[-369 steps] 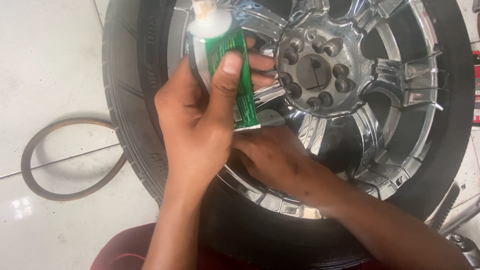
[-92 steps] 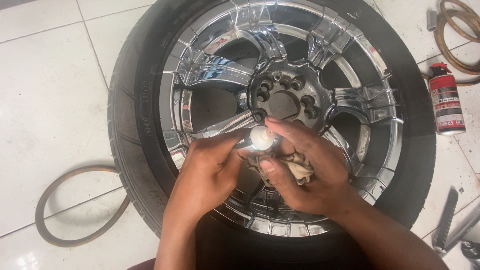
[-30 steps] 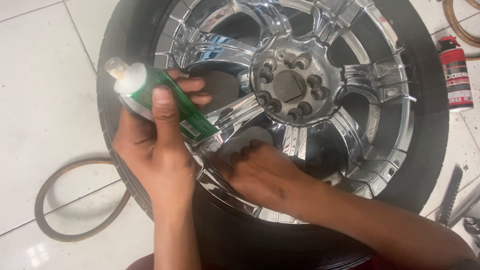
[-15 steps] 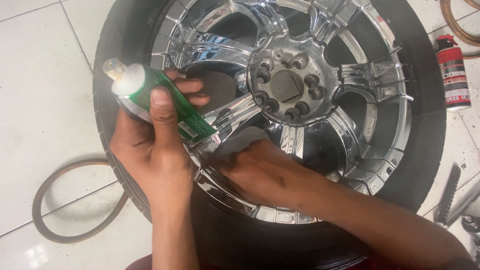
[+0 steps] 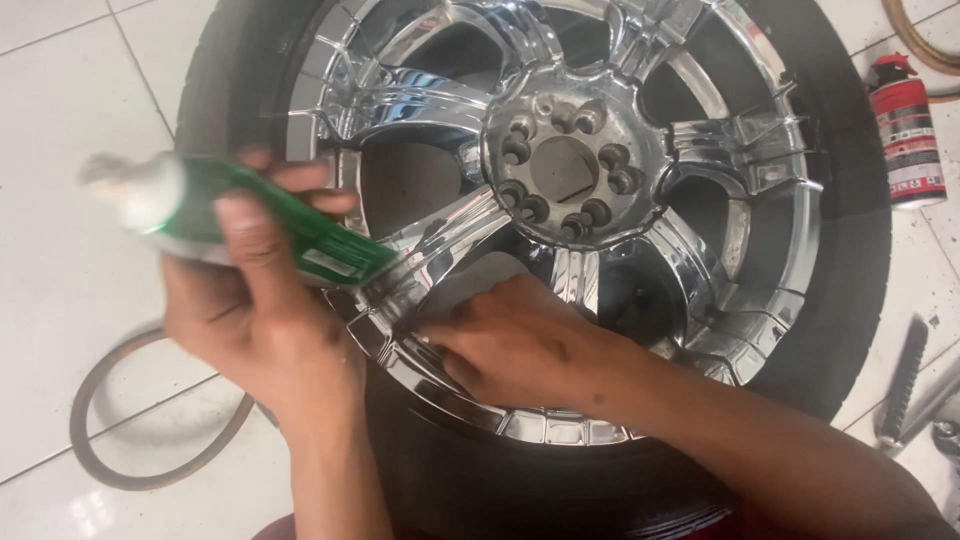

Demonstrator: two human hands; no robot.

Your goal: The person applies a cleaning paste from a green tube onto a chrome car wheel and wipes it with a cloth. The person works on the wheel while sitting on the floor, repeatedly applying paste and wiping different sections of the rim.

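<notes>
A car wheel lies flat on the white tiled floor, a black tyre (image 5: 850, 260) around a shiny chrome rim (image 5: 560, 180) with several spokes and lug holes. My left hand (image 5: 255, 320) is shut on a green and white tube (image 5: 240, 215), held over the tyre's left side with its capped end pointing left. My right hand (image 5: 510, 345) presses on the lower left spoke of the rim, fingers curled against the chrome. Whether it holds a cloth is hidden under the palm.
A rubber ring (image 5: 130, 440) lies on the floor at lower left. A red and black spray can (image 5: 905, 135) lies right of the tyre. Metal tools (image 5: 905, 385) rest at the right edge, and another ring (image 5: 925, 45) shows at top right.
The tube came back up in my left hand after both hands met at the rim. Over the last second my right hand shifted slightly on the spoke; the left hand blurs with motion.
</notes>
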